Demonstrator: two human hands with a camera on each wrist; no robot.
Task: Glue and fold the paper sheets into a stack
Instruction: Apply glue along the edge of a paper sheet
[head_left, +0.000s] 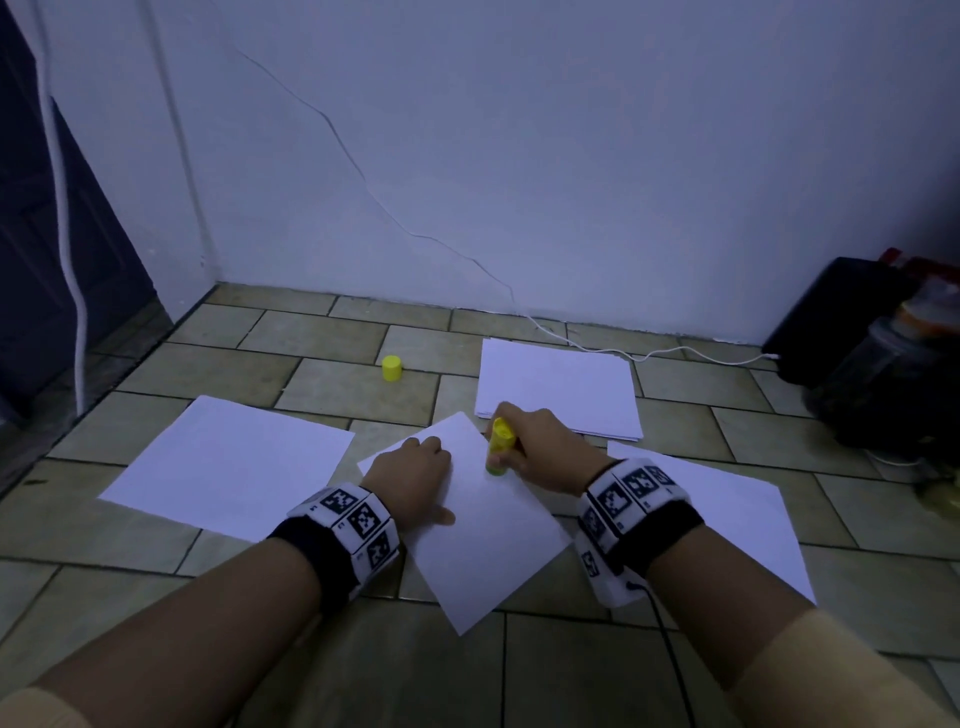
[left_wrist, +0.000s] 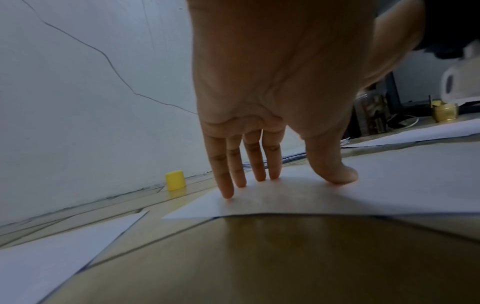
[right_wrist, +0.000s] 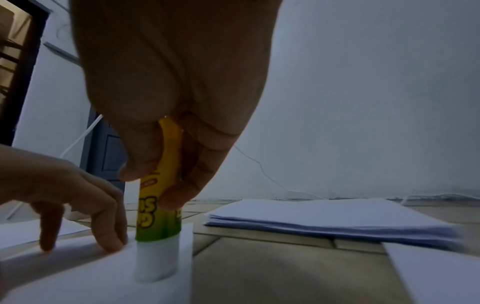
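Head view: left hand (head_left: 415, 475) flat on the middle sheet (head_left: 483, 535), fingers straight, pinning its far-left part to the tiled floor (head_left: 332, 395); right hand (head_left: 540, 447) wrapped round the yellow glue stick (head_left: 500, 446), tip down near the sheet's far corner. Loose single sheets to the left (head_left: 228, 467) and right (head_left: 727, 514); paper pile (head_left: 556, 389) further off on the right; yellow cap (head_left: 391, 368) standing alone on the floor, far left of the pile. No fold visible anywhere, so gluing judged barely begun

Left wrist view: straight fingers (left_wrist: 235, 164) and thumb touching the paper, nothing gripped; cap (left_wrist: 175, 180) upright near the wall

Right wrist view: fingers and thumb clamped on the glue stick (right_wrist: 159, 207), its white tip (right_wrist: 157, 259) pressed on the sheet near an edge; pile (right_wrist: 332, 220) well apart to the right, many sheets thick. Likely left: finishing this glue pass, folding, then the same for the remaining sheets and stacking
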